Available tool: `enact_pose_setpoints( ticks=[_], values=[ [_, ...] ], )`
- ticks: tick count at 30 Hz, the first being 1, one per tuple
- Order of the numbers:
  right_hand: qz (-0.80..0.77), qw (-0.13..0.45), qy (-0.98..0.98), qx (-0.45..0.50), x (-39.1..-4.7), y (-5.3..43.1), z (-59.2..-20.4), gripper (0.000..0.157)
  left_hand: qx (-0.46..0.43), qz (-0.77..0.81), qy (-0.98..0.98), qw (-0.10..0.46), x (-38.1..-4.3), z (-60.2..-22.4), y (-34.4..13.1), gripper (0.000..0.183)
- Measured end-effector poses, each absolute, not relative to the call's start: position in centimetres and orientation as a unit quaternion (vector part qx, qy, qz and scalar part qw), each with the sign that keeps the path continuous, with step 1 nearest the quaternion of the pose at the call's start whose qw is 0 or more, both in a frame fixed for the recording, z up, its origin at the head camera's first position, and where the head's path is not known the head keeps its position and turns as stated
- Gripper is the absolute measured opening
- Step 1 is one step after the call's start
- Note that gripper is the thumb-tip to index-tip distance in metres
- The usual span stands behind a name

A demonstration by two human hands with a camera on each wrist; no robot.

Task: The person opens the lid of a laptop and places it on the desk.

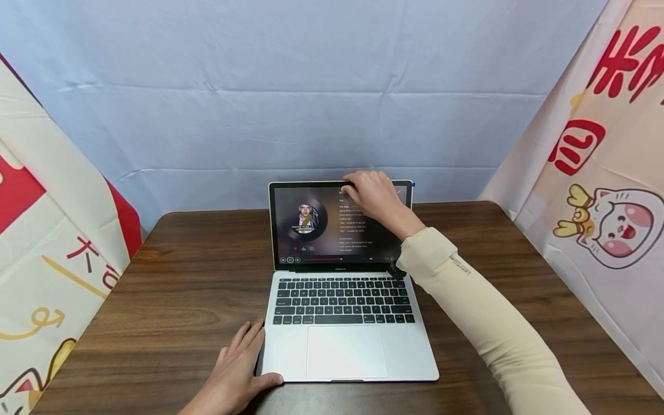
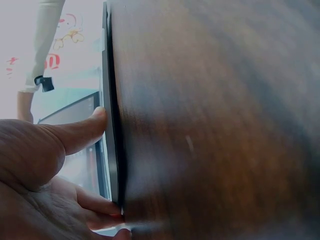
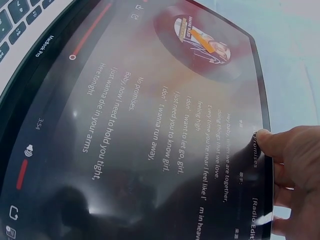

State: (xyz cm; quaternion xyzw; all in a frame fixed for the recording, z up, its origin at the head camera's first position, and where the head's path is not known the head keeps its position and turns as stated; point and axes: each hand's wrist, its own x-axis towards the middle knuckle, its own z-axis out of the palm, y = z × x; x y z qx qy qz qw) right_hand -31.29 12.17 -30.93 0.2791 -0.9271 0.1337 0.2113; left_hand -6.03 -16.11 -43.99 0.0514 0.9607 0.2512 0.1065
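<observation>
An open silver laptop (image 1: 280, 357) lies on the table, its lid raised and its screen (image 1: 321, 245) lit with a music player, a record picture and lyrics. My right hand (image 1: 376, 196) pinches the lid's top edge right of its middle. In the right wrist view, the thumb (image 3: 267, 142) is on the screen side and the other fingers are behind the lid, partly hidden. At the base's front left corner rests my left hand (image 1: 233, 366), fingers extended along the left side. Its thumb (image 2: 85, 132) touches the front edge in the left wrist view.
The brown wooden table (image 1: 197, 276) extends on both sides of the laptop. A pale blue cloth (image 1: 311, 104) hangs behind it, with printed cloth panels (image 1: 612, 190) at left and right. My right sleeve (image 1: 487, 323) passes over the table's right part.
</observation>
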Motion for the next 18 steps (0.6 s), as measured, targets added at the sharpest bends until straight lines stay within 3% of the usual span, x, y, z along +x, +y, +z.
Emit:
enact_pose_setpoints(
  ticks=[9, 18],
  values=[
    [0.145, 0.201, -0.931, 0.267, -32.2, 12.2, -31.3, 0.029, 0.048, 0.248, 0.962, 0.109, -6.0, -44.0, -16.0, 0.101],
    [0.163, 0.203, -0.939, 0.224, -32.5, 13.1, -31.4, 0.038, 0.050, 0.252, 0.961, 0.103, -5.7, -44.0, -16.0, 0.100]
  ],
)
